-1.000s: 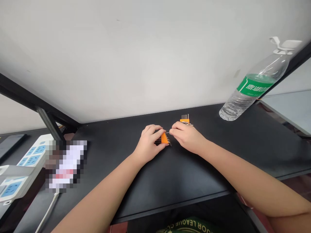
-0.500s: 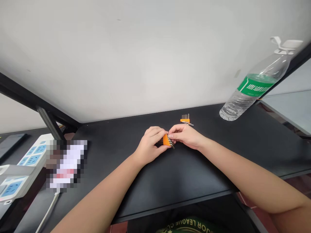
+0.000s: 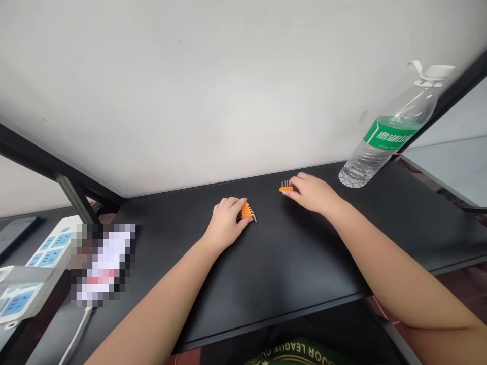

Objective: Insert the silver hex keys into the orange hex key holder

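Observation:
Near the middle of the black tabletop, my left hand grips an orange holder of hex keys between thumb and fingers. The bent metal ends of several keys stick out on its right side; the long ends are mostly hidden by the hand. Farther back and to the right, my right hand closes its thumb and fingers on the right end of a second orange hex key set. Its thin keys point up toward the wall, and part of it is covered by the fingers.
A tall water bottle with a green label stands at the back right. On the left lie a pixelated phone-like object with a white cable and a white power strip. A pale wall rises behind the black table.
My right hand has left the hex key set in my left hand and moved back and right to the second set, grasping it. My left hand still holds its set, slightly farther left.

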Demonstrator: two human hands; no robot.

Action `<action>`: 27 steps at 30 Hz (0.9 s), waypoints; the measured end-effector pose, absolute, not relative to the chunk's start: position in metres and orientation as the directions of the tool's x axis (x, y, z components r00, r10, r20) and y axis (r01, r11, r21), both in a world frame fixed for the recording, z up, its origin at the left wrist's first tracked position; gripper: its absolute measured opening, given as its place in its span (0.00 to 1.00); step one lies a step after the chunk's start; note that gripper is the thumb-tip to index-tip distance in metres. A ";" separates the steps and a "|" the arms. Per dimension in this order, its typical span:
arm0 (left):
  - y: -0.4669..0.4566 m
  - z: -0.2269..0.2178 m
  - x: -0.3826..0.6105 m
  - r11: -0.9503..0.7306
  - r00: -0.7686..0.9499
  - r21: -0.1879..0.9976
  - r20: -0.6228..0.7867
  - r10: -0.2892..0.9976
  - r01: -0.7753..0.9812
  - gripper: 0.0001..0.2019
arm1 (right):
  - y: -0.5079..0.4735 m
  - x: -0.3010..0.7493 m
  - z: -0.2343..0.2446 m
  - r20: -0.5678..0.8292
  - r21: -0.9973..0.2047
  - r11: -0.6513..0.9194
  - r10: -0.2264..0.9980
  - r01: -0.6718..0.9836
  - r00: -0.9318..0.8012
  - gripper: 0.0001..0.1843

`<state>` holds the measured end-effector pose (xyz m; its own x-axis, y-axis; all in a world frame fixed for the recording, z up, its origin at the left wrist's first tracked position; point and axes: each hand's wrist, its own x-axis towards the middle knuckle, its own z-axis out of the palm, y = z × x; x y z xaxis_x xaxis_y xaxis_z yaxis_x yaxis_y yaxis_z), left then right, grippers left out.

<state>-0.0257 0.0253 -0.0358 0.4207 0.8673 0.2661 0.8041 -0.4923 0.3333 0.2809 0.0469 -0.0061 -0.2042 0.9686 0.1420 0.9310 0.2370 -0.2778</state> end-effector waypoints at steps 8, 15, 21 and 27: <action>0.027 -0.040 -0.025 -0.325 0.263 0.279 0.238 0.935 0.904 0.28 | 0.052 0.267 -0.025 0.039 -0.123 0.350 0.937 0.929 -0.348 0.09; 0.018 -0.029 -0.021 -0.574 0.421 0.290 0.448 0.789 0.766 0.18 | 0.039 0.233 -0.035 0.171 -0.213 0.559 0.829 0.801 -0.533 0.09; 0.009 -0.028 -0.015 -0.664 0.532 0.338 0.408 0.742 0.667 0.23 | 0.032 0.228 -0.028 0.102 -0.941 0.226 0.899 0.252 -0.426 0.14; 0.005 -0.023 -0.010 -0.594 0.413 0.568 0.427 0.805 0.570 0.15 | 0.023 0.220 -0.021 -0.060 -0.943 -0.221 0.848 -0.249 -0.526 0.20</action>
<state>-0.0096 0.0052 -0.0230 0.4130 0.8047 0.4266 0.5700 -0.5937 0.5680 0.2199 0.0226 -0.0206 -0.5265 0.8481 -0.0596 -0.2487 -0.2207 -0.9431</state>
